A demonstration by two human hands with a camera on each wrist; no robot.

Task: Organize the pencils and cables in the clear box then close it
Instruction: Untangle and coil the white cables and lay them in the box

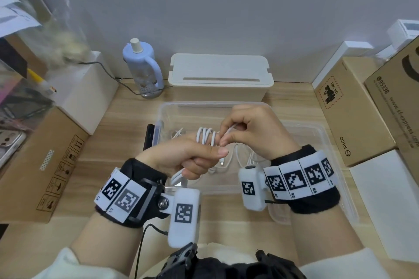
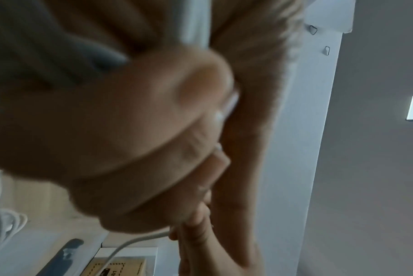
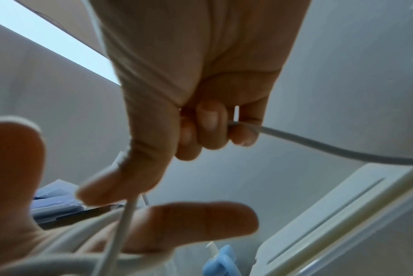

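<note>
Above the clear box (image 1: 301, 130), at the centre of the wooden desk (image 1: 127, 118), a white cable (image 1: 205, 137) is held between both hands. Several loops of it are seen wound around the extended fingers of the left hand (image 1: 181, 157), whose lower fingers are curled round the gathered strands; a loose length hangs below the fist toward the box. A free end of the same cable is pinched between the thumb and curled fingers of the right hand (image 1: 247, 130), just beside the loops. In the right wrist view, the strand is shown passing through the bent fingers (image 3: 210, 123) and trailing away to the side. In the left wrist view, the hand is largely blurred, though a stretch of cable (image 2: 132, 242) is visible beneath it.

More white cable (image 1: 243, 157) is seen lying on the floor of the box, which stands open. No pencils can be made out in these views.

Behind the box, a white lidded container (image 1: 221, 75) is set against the wall, with a pale blue bottle (image 1: 141, 63) beside it. Cardboard boxes are stacked at the left (image 1: 43, 161) and at the right (image 1: 353, 108) of the desk. Black bands bearing printed markers are worn on both wrists.
</note>
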